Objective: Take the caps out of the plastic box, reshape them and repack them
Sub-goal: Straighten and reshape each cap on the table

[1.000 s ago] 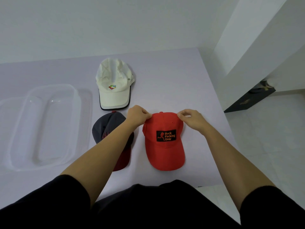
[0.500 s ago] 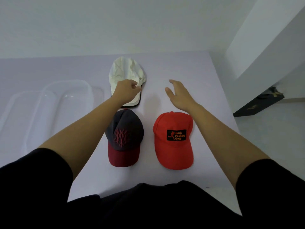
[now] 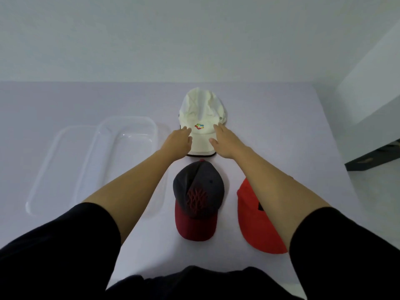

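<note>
- My left hand (image 3: 178, 141) reaches forward onto the left side of the white cap (image 3: 202, 113). The fingers are nearly straight and lie against the cloth where crown meets brim, and the thumb is spread just above the brim. I cannot see it closing around anything.
- My right hand (image 3: 225, 146) mirrors it on the cap's right side. The fingers are stretched out and touch the front panel, the thumb is held apart over the brim, and it too is unclenched with nothing pinched.
- The white cap sits between my two hands, flat on the table (image 3: 281, 131). Its crown is crumpled and points away from me, its brim points toward me, and a small coloured logo shows between my fingertips.
- The grey cap with the maroon brim (image 3: 198, 198) lies nearer to me than both hands, between my forearms, just behind the white cap's brim but apart from it.
- The red cap (image 3: 255, 221) lies under my right forearm, which hides part of it.
- The clear plastic box (image 3: 129, 118) is out to the left of my left hand, beside the left forearm, with no cap inside it.
- Black sleeves (image 3: 65, 245) cover both upper arms.
</note>
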`<action>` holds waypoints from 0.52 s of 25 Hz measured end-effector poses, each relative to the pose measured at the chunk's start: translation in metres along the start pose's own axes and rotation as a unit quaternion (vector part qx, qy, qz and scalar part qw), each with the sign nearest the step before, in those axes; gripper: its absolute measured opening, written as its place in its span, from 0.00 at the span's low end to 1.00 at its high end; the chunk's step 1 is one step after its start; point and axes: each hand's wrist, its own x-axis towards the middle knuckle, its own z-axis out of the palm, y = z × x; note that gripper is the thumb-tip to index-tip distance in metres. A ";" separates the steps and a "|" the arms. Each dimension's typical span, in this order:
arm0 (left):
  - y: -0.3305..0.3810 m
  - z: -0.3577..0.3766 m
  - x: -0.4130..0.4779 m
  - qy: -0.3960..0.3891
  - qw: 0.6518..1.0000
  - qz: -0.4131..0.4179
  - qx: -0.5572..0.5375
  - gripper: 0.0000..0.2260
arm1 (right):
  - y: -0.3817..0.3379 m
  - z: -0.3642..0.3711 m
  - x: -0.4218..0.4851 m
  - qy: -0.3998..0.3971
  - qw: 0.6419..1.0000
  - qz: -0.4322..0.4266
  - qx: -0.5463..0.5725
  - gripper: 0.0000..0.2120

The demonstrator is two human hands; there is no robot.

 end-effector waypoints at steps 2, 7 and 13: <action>-0.011 0.002 0.007 -0.031 0.999 0.005 0.022 0.12 | -0.005 0.003 0.008 -0.022 0.999 0.010 -0.034 0.30; -0.023 0.014 0.019 -0.131 0.991 0.011 0.024 0.32 | 0.001 0.016 0.022 -0.070 0.994 0.014 -0.088 0.41; -0.032 0.045 0.038 -0.130 0.990 0.022 0.058 0.42 | 0.000 0.027 0.035 -0.048 0.994 0.027 -0.091 0.45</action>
